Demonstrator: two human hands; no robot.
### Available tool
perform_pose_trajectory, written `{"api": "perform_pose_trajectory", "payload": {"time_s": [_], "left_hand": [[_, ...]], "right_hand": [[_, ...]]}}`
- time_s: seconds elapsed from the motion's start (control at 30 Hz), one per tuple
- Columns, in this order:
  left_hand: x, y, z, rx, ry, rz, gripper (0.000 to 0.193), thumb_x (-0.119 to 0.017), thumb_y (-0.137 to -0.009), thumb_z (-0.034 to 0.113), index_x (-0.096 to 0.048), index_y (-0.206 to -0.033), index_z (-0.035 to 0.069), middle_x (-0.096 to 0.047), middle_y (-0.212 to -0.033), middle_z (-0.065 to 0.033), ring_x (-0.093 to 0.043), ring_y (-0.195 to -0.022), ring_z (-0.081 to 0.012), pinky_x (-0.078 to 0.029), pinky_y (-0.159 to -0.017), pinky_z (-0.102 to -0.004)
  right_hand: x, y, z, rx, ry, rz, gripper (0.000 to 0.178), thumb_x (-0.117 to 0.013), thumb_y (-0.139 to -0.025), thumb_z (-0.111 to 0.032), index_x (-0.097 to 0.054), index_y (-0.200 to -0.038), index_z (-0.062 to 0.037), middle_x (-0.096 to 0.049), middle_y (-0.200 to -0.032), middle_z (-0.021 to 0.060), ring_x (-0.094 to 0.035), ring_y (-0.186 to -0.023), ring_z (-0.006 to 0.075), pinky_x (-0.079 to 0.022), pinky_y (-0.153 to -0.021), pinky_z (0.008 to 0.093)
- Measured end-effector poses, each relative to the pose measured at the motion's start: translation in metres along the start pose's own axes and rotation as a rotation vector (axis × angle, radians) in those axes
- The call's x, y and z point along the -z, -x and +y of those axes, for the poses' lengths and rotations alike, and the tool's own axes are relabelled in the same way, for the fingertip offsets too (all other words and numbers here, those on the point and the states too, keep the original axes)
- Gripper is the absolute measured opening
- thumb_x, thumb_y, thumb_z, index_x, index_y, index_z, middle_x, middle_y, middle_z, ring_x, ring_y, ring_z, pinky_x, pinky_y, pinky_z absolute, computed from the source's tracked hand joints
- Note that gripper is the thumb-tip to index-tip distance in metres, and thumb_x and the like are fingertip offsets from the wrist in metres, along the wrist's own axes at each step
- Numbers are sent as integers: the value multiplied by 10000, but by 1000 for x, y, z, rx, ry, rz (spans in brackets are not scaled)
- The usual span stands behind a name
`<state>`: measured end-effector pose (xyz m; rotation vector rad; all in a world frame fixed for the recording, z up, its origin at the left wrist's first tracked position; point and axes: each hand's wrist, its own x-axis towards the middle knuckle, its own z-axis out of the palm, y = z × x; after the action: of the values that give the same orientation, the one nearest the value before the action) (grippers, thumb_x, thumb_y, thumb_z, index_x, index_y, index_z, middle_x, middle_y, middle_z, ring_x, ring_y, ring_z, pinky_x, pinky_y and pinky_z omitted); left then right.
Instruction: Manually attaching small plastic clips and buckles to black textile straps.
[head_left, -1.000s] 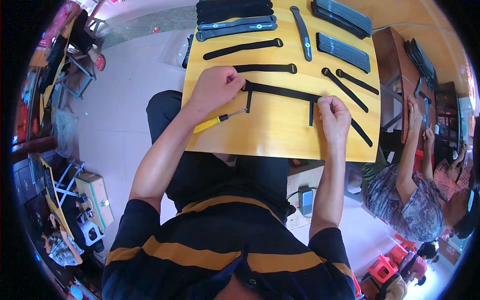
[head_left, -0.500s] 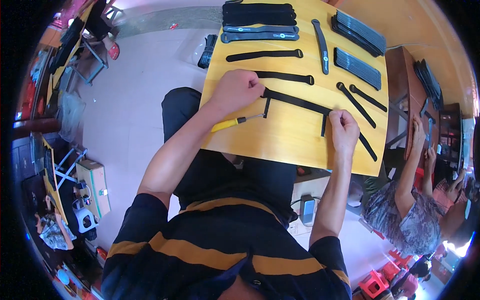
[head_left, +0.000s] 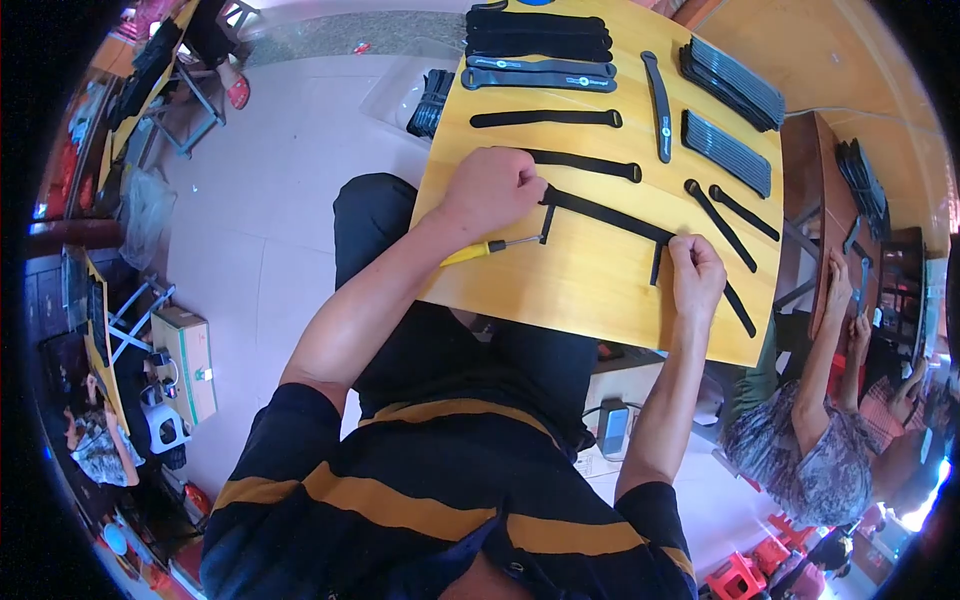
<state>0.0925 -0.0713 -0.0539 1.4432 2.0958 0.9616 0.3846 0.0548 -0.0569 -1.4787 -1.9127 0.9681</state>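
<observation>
A black hook-and-loop strap (head_left: 610, 214) is stretched between my two hands above the yellow tabletop (head_left: 500, 293). My left hand (head_left: 497, 187), closed, grips its left end. At the other end, the thumb and fingers of my right hand (head_left: 697, 270) pinch the strap. Two short dark strips, a left one (head_left: 547, 223) and a right one (head_left: 655, 263), show just below it. Beside my left wrist lies a screwdriver with a yellow handle (head_left: 474, 253), its tip by the left strip. Another strap (head_left: 738, 306) runs out from behind my right hand.
Loose straps (head_left: 545, 118) lie farther back, near a stack of black straps (head_left: 538, 45). Ribbed dark bundles (head_left: 727, 152) sit at the right edge. A grey strap (head_left: 657, 105) lies between them. To the right, a person (head_left: 800, 440) works at another table.
The whole view has shifted slightly, so the table sits a little farther right and lower. Both hands keep their hold on the stretched strap.
</observation>
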Motion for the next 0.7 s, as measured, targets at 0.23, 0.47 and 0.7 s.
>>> {"api": "perform_pose_trajectory", "payload": {"time_s": [0.23, 0.47, 0.7], "left_hand": [[-1, -1, 5, 37, -59, -32, 254, -692, -842, 268, -700, -754, 30, -696, -720, -146, -688, -675, -303, -529, -633, -415], [-6, 0, 4, -17, -76, 24, 222, -688, -844, 244, -680, -753, 42, -676, -683, -128, -664, -623, -290, -514, -599, -415], [-7, 1, 4, -30, -61, 49, 214, -692, -843, 230, -656, -732, 51, -654, -649, -112, -652, -598, -280, -506, -579, -407]], "right_hand": [[-1, -2, 6, 72, 22, 40, 205, -688, -933, -197, -700, -866, -3, -579, -664, -23, -494, -637, 53, -445, -616, 242], [-2, -2, 2, 99, 156, 67, 188, -688, -903, -210, -709, -860, -29, -662, -662, 87, -591, -591, 130, -503, -628, 303], [-2, -2, -1, 90, 240, 71, 232, -685, -884, -262, -711, -842, -35, -668, -669, 117, -633, -595, 207, -518, -636, 339]]}}
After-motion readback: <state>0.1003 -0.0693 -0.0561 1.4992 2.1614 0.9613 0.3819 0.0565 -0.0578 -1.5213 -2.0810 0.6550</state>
